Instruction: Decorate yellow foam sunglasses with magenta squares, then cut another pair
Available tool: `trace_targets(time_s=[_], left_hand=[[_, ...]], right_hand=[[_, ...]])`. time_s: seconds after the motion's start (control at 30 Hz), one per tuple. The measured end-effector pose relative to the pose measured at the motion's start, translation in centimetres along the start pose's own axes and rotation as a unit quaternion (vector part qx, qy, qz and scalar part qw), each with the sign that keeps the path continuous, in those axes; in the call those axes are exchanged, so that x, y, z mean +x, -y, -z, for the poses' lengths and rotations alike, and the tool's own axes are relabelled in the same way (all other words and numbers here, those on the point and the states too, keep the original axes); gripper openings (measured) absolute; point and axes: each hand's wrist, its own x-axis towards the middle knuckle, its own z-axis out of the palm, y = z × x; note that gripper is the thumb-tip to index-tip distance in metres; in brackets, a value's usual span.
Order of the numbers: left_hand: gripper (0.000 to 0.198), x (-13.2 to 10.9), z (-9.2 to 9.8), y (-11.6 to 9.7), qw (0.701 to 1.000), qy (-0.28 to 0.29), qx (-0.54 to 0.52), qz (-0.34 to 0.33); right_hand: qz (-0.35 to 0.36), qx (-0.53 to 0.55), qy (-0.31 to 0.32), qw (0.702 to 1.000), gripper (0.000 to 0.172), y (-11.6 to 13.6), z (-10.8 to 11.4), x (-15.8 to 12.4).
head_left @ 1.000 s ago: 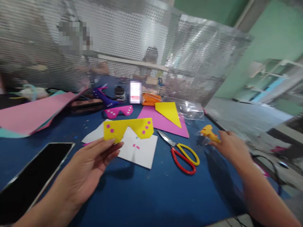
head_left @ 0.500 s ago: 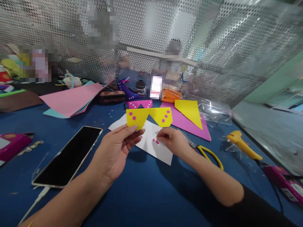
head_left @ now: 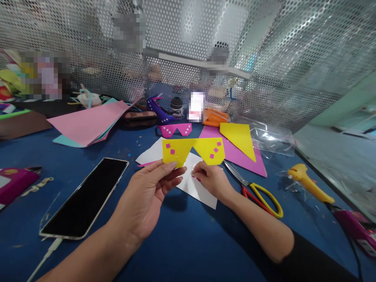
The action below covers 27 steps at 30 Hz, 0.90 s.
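Observation:
My left hand (head_left: 147, 196) pinches the lower left lens of a yellow foam glasses cut-out (head_left: 194, 150) dotted with small pink squares and holds it above the table. My right hand (head_left: 212, 179) rests on a white sheet (head_left: 199, 190) just below the cut-out, fingertips pinched together over tiny pink squares (head_left: 196, 178); what they hold is too small to make out.
A phone (head_left: 85, 197) lies at the left on a blue table (head_left: 182, 243). Red-and-yellow scissors (head_left: 258, 192) and a yellow glue gun (head_left: 308, 182) lie at the right. Pink foam glasses (head_left: 174, 129), pink and yellow foam sheets (head_left: 239, 143) and a perforated metal screen (head_left: 264, 58) stand behind.
My right hand left the glue gun and came to the white sheet beside the cut-out. The view swung left; the yellow cut-out sits slightly lower and further right.

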Motion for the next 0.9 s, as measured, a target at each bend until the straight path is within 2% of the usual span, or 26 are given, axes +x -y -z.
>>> trace_targets(time_s=[0.13,0.43,0.9], left_hand=[[0.01,-0.05,-0.14,0.03,1.0,-0.006,-0.001,0.005],[0.011,0.07,-0.18,0.18,1.0,-0.007,0.005,0.004],[0.014,0.4,-0.5,0.52,1.0,-0.018,0.023,0.008]], right_hand=[[0.002,-0.019,0.014,1.0,0.017,-0.01,-0.01,-0.1],[0.014,-0.028,0.013,0.999,0.007,0.13,-0.01,-0.31],[-0.008,-0.024,0.042,0.999,0.024,-0.15,-0.3,-0.17]])
